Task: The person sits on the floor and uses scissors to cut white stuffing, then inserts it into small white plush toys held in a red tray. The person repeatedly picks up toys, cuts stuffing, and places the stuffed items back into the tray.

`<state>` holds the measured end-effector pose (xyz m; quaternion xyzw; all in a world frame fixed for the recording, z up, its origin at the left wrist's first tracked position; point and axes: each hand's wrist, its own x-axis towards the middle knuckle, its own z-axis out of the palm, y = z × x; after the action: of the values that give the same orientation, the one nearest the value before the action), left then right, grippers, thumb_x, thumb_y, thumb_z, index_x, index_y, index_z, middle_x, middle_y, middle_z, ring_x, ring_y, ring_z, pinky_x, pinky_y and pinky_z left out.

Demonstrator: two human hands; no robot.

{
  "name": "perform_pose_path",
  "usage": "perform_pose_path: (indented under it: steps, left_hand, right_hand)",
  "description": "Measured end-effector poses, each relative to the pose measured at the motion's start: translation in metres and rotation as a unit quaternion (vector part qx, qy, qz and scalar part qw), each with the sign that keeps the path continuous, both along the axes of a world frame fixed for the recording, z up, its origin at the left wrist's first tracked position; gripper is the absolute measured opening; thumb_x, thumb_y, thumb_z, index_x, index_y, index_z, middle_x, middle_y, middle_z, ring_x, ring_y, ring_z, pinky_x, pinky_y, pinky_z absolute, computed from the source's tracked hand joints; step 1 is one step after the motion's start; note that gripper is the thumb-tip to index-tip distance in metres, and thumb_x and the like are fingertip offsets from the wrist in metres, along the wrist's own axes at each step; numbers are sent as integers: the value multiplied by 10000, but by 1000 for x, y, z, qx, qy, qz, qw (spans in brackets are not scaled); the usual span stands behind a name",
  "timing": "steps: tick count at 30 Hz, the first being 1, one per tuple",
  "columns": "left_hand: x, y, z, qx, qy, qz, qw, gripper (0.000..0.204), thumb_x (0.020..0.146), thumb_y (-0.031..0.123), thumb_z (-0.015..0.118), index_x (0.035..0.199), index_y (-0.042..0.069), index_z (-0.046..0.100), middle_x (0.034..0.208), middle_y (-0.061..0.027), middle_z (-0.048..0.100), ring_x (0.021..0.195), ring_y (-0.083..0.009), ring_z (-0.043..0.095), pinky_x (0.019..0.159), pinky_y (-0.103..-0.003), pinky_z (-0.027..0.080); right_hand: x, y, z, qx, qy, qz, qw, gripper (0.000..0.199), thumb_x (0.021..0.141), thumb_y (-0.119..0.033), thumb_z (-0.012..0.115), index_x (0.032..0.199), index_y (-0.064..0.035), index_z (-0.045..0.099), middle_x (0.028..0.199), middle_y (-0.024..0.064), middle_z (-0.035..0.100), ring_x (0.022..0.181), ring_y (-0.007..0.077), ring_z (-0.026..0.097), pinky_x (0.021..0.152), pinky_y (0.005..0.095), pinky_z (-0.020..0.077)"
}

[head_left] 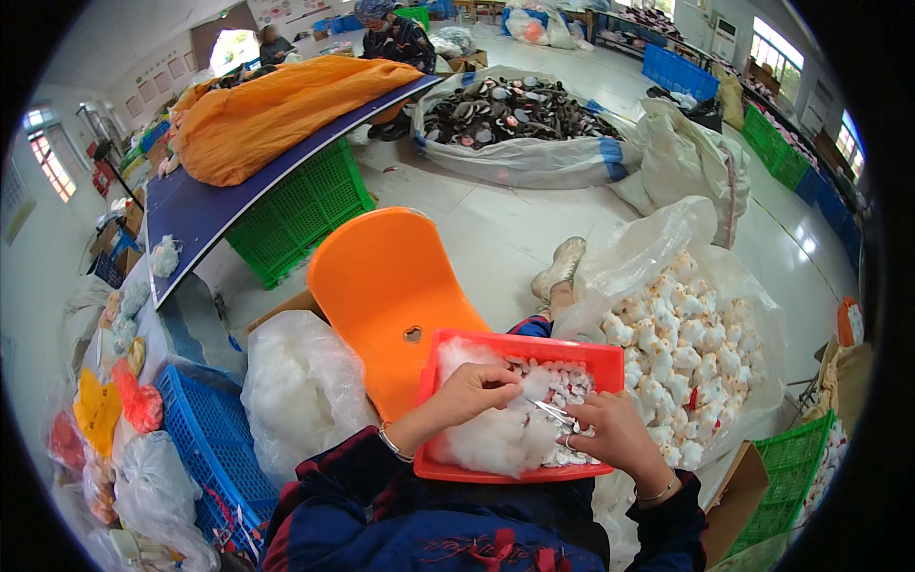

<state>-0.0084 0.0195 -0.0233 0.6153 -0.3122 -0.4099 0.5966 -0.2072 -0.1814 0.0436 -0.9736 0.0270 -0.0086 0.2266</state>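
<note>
Looking down from the head camera, you get a bright red rectangular plastic tray (pixel 618 367) on the person's lap, with loose white fluffy stuffing (pixel 486 443) along its left side and lots of small pale pieces (pixel 570 383) over on the right. The left hand (pixel 477 393) is over the tray, thumb and fingers pinched narrow right beside a wispy tuft; can't tell if any fluff is actually between them. The right hand (pixel 610 429) is holding a shiny silver scissor-like metal tool (pixel 551 412), tip pointing up and left toward that tuft.

Just past the tray, to the left, there's an orange plastic chair (pixel 386 276), with a clear plastic bag of white filling (pixel 295 396) next to it. Over on the right is a big clear plastic bag (pixel 691 224) packed with small white plush toys (pixel 681 343). A blue plastic basket (pixel 210 448) is at lower left, a green plastic crate (pixel 786 477) at lower right.
</note>
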Motion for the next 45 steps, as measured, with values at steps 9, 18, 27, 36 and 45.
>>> perform_pose_path:
  steps: [9, 18, 27, 36, 45]
  left_hand:
    - [0, -7, 8, -22, 69, -13, 997, 143, 968, 126, 692, 1025, -6, 693, 815, -13, 663, 672, -82, 628, 634, -255, 536]
    - [-8, -16, 5, -35, 191, 79, 978, 145, 983, 130, 680, 1066, 12, 669, 842, -18, 664, 668, -86, 626, 637, -253, 553]
    - [-10, -15, 8, -35, 129, 85, 987, 142, 982, 150, 702, 1002, 9, 700, 861, -16, 682, 679, -80, 640, 648, -242, 549]
    - [1, -7, -2, -70, 94, 97, 988, 115, 976, 101, 683, 1016, -5, 699, 825, -12, 681, 685, -77, 643, 635, -226, 524]
    - [-1, -5, -3, -43, 92, 27, 994, 160, 981, 63, 653, 1098, -33, 703, 890, -41, 702, 687, -92, 652, 646, -235, 546]
  right_hand:
    - [-5, -1, 11, -29, -6, -37, 999, 484, 704, -336, 882, 1099, -97, 737, 969, 71, 661, 993, 281, 601, 853, 410, 418]
    - [3, 12, 25, -104, -38, -56, 992, 527, 660, -334, 889, 1095, -96, 708, 1041, 79, 620, 1069, 292, 549, 884, 436, 388]
    - [2, 7, 22, -112, 3, -52, 992, 282, 768, -311, 809, 1001, -169, 738, 871, 45, 648, 887, 265, 615, 820, 432, 397]
    - [-5, -7, 17, -51, 1, -40, 998, 624, 731, -431, 855, 1214, -80, 673, 1154, 132, 629, 1130, 336, 573, 940, 446, 444]
    - [1, -14, 3, 28, 41, 19, 999, 595, 751, -437, 833, 1224, -109, 686, 1143, 118, 644, 1135, 332, 566, 906, 466, 448]
